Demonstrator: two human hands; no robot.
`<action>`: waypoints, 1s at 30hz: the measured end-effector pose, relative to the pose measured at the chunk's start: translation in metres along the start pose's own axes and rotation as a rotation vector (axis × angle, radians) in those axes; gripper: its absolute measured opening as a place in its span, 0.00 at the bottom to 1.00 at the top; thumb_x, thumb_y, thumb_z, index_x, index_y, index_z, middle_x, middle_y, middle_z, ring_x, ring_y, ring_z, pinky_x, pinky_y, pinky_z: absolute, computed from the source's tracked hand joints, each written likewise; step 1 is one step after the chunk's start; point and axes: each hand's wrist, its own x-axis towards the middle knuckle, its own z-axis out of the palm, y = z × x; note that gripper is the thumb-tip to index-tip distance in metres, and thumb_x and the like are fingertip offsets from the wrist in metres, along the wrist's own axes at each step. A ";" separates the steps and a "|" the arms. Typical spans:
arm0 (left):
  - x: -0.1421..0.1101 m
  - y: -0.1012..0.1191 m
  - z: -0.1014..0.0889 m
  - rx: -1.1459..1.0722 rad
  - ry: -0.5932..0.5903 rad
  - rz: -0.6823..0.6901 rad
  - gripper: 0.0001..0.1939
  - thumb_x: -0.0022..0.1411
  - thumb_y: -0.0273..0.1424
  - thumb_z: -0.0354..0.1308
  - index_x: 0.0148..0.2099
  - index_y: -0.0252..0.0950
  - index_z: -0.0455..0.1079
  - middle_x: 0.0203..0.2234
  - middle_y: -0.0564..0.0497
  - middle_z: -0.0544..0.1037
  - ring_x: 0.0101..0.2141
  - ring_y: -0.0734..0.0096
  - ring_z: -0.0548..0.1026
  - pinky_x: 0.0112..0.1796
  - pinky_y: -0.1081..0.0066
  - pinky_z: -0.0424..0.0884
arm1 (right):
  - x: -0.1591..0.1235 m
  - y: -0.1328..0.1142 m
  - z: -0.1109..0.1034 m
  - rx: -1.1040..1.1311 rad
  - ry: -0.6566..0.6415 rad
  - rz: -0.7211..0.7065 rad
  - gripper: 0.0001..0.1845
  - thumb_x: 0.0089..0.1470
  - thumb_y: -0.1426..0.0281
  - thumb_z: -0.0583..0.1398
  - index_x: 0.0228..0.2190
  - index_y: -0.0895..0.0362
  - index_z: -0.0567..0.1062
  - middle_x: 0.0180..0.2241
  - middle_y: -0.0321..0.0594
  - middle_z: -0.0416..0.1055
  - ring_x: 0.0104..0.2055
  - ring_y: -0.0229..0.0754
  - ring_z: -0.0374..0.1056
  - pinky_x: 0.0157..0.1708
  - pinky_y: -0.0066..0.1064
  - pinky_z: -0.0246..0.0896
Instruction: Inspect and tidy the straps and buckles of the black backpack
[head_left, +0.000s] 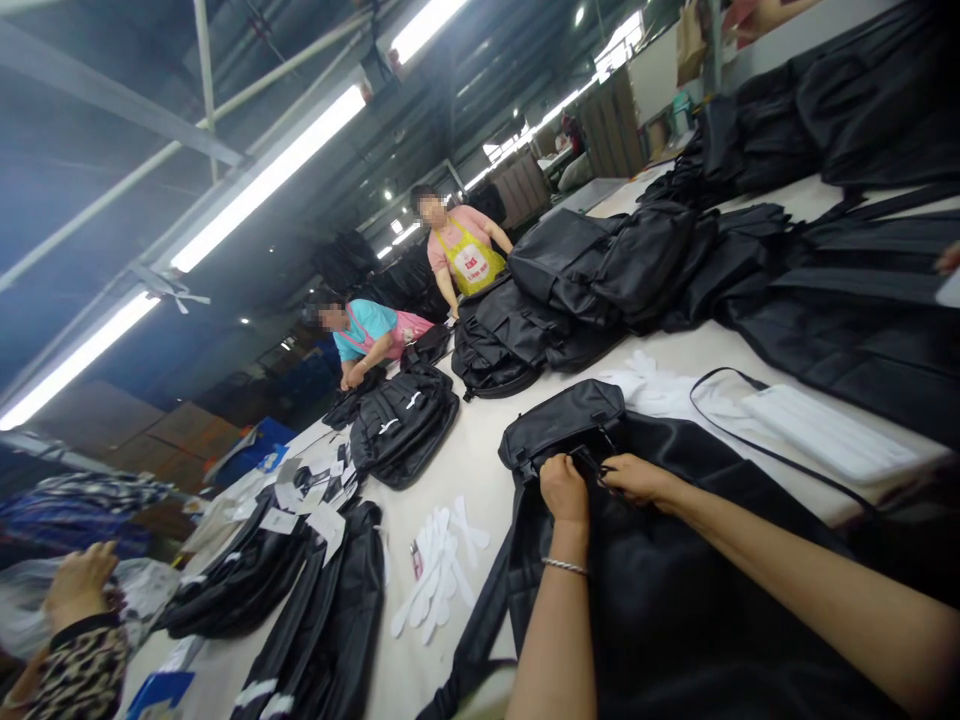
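Here, both hands, left hand [564, 490] & right hand [636, 480], pinch black bag [570, 425] (probably its zip).

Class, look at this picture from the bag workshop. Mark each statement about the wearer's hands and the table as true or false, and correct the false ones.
1. Both hands grip the top of a black bag. True: the left hand and right hand pinch the black bag at its upper edge.
2. The left wrist is bare. False: it wears a thin bracelet.
3. White paper strips lie on the table left of the hands. True: the white strips sit in a loose pile on the table.
4. The bags on the table are red. False: they are black.
5. Two people stand at the far end of the table. True.
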 end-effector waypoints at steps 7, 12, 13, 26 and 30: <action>0.001 0.005 -0.006 0.234 -0.031 0.180 0.20 0.55 0.23 0.41 0.49 0.41 0.60 0.47 0.49 0.64 0.41 0.71 0.67 0.39 0.73 0.64 | -0.037 0.009 -0.024 -0.008 -0.198 -0.200 0.05 0.40 0.72 0.53 0.18 0.59 0.66 0.15 0.34 0.62 0.20 0.35 0.59 0.22 0.26 0.51; 0.004 -0.006 -0.023 0.158 -0.264 0.180 0.27 0.53 0.24 0.45 0.56 0.44 0.50 0.46 0.51 0.67 0.43 0.70 0.67 0.43 0.71 0.63 | -0.055 0.000 -0.042 0.011 -0.249 -0.278 0.06 0.42 0.71 0.52 0.22 0.59 0.69 0.20 0.35 0.65 0.24 0.37 0.60 0.26 0.26 0.53; 0.004 -0.008 -0.027 0.157 -0.304 0.159 0.28 0.53 0.26 0.47 0.56 0.45 0.49 0.44 0.52 0.68 0.42 0.69 0.67 0.43 0.70 0.63 | -0.055 -0.006 -0.046 0.044 -0.234 -0.288 0.07 0.42 0.71 0.53 0.23 0.60 0.69 0.21 0.36 0.65 0.26 0.37 0.61 0.27 0.26 0.53; -0.030 -0.012 -0.025 0.252 -0.222 0.290 0.10 0.53 0.35 0.51 0.39 0.43 0.68 0.31 0.54 0.68 0.32 0.75 0.66 0.31 0.76 0.63 | 0.058 -0.079 -0.019 -0.473 0.132 -0.484 0.14 0.48 0.78 0.48 0.34 0.60 0.69 0.38 0.43 0.66 0.43 0.41 0.60 0.42 0.28 0.53; -0.035 -0.019 -0.021 0.201 -0.101 0.317 0.08 0.54 0.31 0.50 0.37 0.42 0.68 0.30 0.54 0.69 0.33 0.75 0.66 0.33 0.76 0.63 | 0.078 -0.064 -0.002 -0.704 -0.219 -0.342 0.06 0.42 0.80 0.57 0.24 0.60 0.72 0.25 0.38 0.68 0.32 0.41 0.65 0.33 0.29 0.58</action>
